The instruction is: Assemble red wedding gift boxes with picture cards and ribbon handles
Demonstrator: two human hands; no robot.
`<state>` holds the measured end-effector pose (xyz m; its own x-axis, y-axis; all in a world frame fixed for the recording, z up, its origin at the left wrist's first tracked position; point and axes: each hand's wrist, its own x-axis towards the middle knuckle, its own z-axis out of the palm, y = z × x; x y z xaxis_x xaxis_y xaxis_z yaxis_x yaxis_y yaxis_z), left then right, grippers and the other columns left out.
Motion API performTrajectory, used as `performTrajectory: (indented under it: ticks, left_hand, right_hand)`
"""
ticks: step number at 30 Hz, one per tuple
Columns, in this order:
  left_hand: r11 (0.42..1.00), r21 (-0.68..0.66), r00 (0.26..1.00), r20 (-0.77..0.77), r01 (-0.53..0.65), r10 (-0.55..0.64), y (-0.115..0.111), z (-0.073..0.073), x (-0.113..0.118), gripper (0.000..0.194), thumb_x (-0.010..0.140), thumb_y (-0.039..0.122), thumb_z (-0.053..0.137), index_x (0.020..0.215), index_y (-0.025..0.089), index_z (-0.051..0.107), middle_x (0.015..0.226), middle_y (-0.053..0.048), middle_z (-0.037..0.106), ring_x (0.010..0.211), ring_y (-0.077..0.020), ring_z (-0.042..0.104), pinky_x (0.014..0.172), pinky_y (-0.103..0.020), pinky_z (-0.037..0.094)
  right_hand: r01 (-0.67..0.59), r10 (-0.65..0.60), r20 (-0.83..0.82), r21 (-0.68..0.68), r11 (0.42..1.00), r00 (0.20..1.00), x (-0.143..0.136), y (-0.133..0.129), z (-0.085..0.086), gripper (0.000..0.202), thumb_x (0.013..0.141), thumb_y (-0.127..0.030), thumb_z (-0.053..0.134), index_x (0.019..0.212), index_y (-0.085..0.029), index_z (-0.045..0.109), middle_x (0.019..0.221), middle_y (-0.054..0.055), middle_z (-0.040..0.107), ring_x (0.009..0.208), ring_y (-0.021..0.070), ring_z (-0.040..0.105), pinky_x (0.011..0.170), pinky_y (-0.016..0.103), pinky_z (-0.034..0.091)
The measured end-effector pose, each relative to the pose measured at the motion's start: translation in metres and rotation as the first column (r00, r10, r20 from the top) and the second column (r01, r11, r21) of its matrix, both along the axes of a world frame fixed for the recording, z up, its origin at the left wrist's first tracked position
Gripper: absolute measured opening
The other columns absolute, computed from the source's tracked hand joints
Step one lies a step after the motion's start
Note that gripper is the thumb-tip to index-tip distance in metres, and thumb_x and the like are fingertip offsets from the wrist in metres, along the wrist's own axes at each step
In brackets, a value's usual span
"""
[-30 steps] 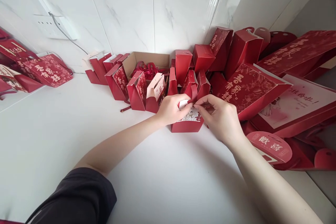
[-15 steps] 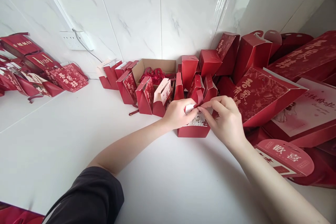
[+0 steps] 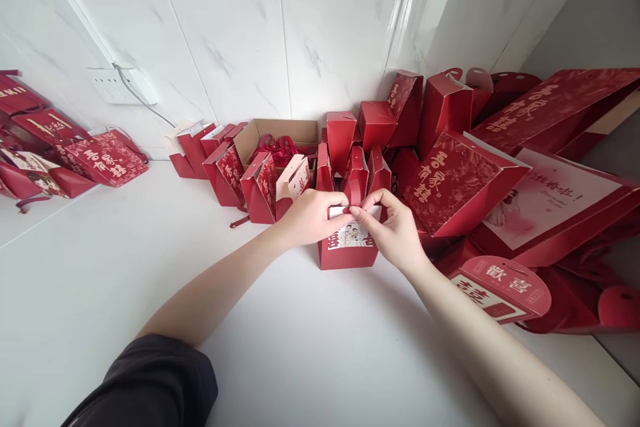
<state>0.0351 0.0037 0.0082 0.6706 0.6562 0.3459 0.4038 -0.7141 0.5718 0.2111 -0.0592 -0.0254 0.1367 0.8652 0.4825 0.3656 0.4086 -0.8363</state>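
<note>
A small red box (image 3: 349,255) with a white printed picture on its front stands upright on the white table. My left hand (image 3: 314,215) pinches the left side of its top edge. From the right, my right hand (image 3: 395,227) is closed at the same top edge, its thumb and finger on a red ribbon (image 3: 355,192) that loops up above the box. The fingertips of both hands nearly meet, and they hide the place where the ribbon meets the box.
Several small red boxes (image 3: 259,188) stand behind, around a cardboard box (image 3: 295,128) of red ribbons. Larger red boxes (image 3: 457,180) are heaped at the right. More red boxes (image 3: 107,157) lie at the far left, below a wall socket (image 3: 120,87).
The view has shifted, so the scene sits further left. My right hand has drawn in closer to my left hand, and more of the box's front shows.
</note>
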Motion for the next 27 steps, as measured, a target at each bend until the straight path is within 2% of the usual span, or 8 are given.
performTrajectory:
  ticks: [5,8,12,18,21,23,27]
  left_hand:
    - [1.000,0.014,0.999,-0.037,-0.009,0.009,0.001,0.007,-0.006,0.028,0.086,0.036,0.061,0.065,0.018,0.054,0.055,0.005,0.045,0.055,-0.0105,0.040,0.059,-0.027,0.033]
    - [0.999,0.035,0.999,-0.036,-0.012,0.013,0.002,0.006,-0.007,0.026,0.085,0.033,0.061,0.066,0.018,0.053,0.056,0.005,0.044,0.056,-0.0104,0.040,0.061,-0.027,0.033]
    - [1.000,0.023,1.000,-0.029,-0.007,0.008,0.002,0.004,-0.007,0.025,0.086,0.035,0.061,0.069,0.018,0.055,0.058,0.005,0.047,0.056,-0.0101,0.041,0.059,-0.027,0.032]
    - [1.000,-0.014,1.000,0.001,0.005,-0.005,0.001,0.006,-0.007,0.022,0.085,0.037,0.063,0.074,0.019,0.066,0.063,0.002,0.061,0.059,-0.0124,0.051,0.058,-0.026,0.038]
    - [0.999,0.016,1.000,-0.002,-0.029,0.029,-0.002,0.008,-0.008,0.022,0.085,0.039,0.065,0.073,0.021,0.067,0.056,0.003,0.057,0.056,-0.0136,0.051,0.057,-0.027,0.037]
    - [0.998,0.037,0.998,-0.041,-0.041,0.042,-0.004,0.010,-0.009,0.023,0.084,0.038,0.066,0.069,0.021,0.064,0.051,0.004,0.051,0.052,-0.0125,0.046,0.055,-0.027,0.034]
    - [0.997,0.077,0.995,-0.099,-0.015,0.023,-0.005,0.013,-0.013,0.041,0.085,0.042,0.066,0.056,0.018,0.049,0.047,0.005,0.037,0.049,-0.0111,0.039,0.056,-0.027,0.030]
  right_hand:
    - [-0.162,0.161,-0.017,-0.085,0.983,0.987,0.002,-0.003,0.004,0.022,0.093,-0.043,0.057,0.087,-0.022,0.054,0.077,-0.001,0.056,0.064,0.0134,0.050,0.058,0.026,0.043]
    - [-0.192,0.192,-0.005,-0.086,0.978,0.981,0.004,-0.003,0.005,0.016,0.092,-0.037,0.060,0.091,-0.022,0.055,0.083,0.000,0.057,0.067,0.0139,0.051,0.059,0.027,0.044]
    - [-0.179,0.180,0.017,-0.048,0.983,0.984,0.005,-0.002,0.004,0.014,0.091,-0.035,0.061,0.090,-0.022,0.055,0.085,0.001,0.058,0.070,0.0148,0.052,0.061,0.027,0.045]
    - [-0.120,0.121,0.037,-0.034,0.992,0.992,0.003,-0.002,0.003,0.017,0.090,-0.037,0.062,0.088,-0.022,0.054,0.081,0.001,0.061,0.067,0.0151,0.055,0.059,0.028,0.045]
    - [-0.047,0.047,0.081,-0.005,0.999,0.996,0.001,-0.004,0.003,0.017,0.089,-0.037,0.063,0.089,-0.022,0.054,0.080,0.001,0.061,0.066,0.0152,0.056,0.058,0.027,0.045]
    - [-0.020,0.019,0.113,0.004,1.000,0.993,-0.001,-0.006,0.003,0.017,0.089,-0.037,0.063,0.087,-0.022,0.053,0.078,0.000,0.060,0.064,0.0147,0.055,0.056,0.027,0.044]
    - [-0.015,0.015,0.139,0.001,1.000,0.990,-0.003,-0.009,0.006,0.017,0.089,-0.035,0.064,0.085,-0.022,0.054,0.075,-0.001,0.059,0.058,0.0124,0.052,0.052,0.025,0.041]
